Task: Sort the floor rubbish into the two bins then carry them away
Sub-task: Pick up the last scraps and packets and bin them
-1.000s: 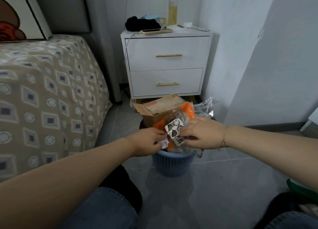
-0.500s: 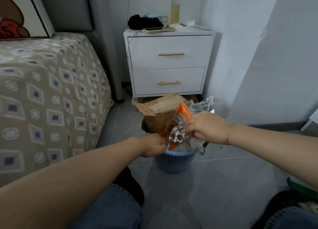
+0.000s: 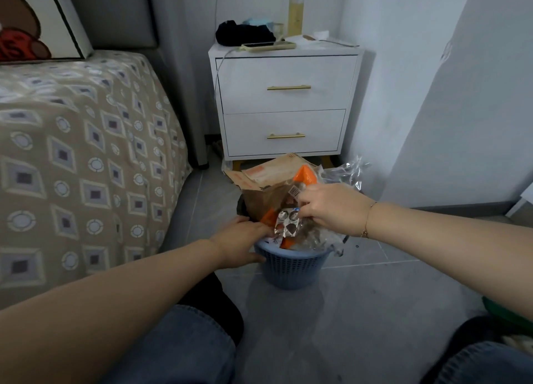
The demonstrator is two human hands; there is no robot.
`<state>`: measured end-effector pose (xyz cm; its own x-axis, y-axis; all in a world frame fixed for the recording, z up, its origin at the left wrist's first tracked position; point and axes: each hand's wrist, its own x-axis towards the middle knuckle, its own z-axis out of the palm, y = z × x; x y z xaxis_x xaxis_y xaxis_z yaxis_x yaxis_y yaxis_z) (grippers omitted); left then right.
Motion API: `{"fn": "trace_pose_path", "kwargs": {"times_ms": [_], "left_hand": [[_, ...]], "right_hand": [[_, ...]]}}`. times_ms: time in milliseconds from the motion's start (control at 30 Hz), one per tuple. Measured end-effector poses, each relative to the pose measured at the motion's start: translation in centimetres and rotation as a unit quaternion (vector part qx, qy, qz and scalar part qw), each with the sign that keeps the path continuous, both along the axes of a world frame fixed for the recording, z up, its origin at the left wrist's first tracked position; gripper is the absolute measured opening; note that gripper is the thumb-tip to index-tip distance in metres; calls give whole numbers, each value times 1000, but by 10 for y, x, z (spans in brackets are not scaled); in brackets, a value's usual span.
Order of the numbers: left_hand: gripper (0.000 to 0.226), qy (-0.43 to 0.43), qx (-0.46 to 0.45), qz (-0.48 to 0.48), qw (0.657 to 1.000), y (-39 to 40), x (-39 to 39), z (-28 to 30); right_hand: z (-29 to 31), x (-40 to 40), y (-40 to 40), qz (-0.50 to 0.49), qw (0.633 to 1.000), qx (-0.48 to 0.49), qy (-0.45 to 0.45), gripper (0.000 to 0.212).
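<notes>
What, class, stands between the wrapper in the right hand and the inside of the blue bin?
The right hand pinches the silver wrapper above the blue bin, whose mouth is crammed with a brown paper bag and orange packaging.

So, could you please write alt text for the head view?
Both hands reach into an overfull blue bin on the floor before a white nightstand: the right hand pinches a foil wrapper, the left hand rests on the rim. A bed lies left.

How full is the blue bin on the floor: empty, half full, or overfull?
Overfull. The blue bin has cardboard and an orange packet heaped well above its rim.
</notes>
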<state>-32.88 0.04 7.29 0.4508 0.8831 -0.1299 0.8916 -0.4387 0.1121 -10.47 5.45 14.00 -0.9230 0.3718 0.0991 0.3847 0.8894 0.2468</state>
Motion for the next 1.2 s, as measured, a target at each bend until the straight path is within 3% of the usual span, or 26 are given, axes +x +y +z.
{"fn": "trace_pose_path", "kwargs": {"times_ms": [167,333,467,567,667,800,900,1000,1067,1200], "left_hand": [[18,10,0,8,1000,14,1,-7],[17,77,-36,8,996,23,6,-4],[13,25,-18,23,999,18,15,-3],[24,10,-8,32,999,13,23,-1],[29,42,58,16,997,8,27,6],[18,66,215,-55,973,-6,16,11],[42,41,285,-92,953,-11,9,5],[81,32,177,-76,981,-11,14,1],[85,54,93,-51,993,-8,18,-2],[82,80,72,-50,993,-4,26,-7]], "right_hand": [[-20,-4,14,-5,999,11,-51,26],[-36,-7,17,-16,995,49,-80,23],[-27,-11,16,-41,993,76,-76,24],[-12,-10,13,-56,993,83,-65,24],[-8,-7,11,-81,989,87,-89,25],[-16,-10,12,-97,990,70,-70,25],[-31,-23,4,-111,991,1,-77,26],[-38,-25,3,-118,991,-34,-56,30],[-33,-19,7,-124,989,-63,-55,35],[-17,0,7,-122,989,-66,-56,38]]}}
